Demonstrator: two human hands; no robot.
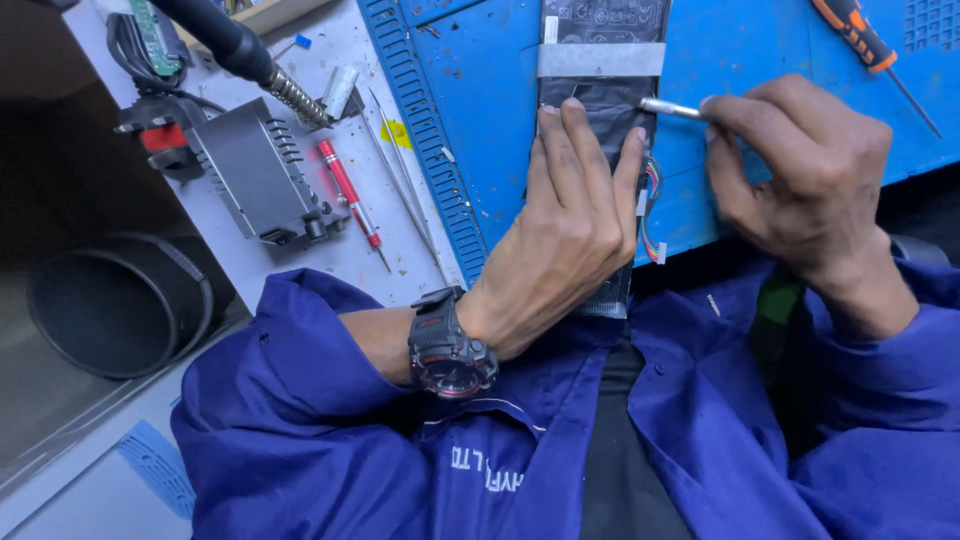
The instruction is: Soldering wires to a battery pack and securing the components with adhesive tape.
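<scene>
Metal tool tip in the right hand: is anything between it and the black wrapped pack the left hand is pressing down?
Nothing visible. The right hand holds the slim metal tool with its tip at the black pack edge, just above the left hand fingertips; the coloured wires lie lower.

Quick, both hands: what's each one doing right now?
Left hand: flat, fingers pressing down on the black battery pack, not gripping.
Right hand: closed, pinching a thin silver tool against the pack.
</scene>
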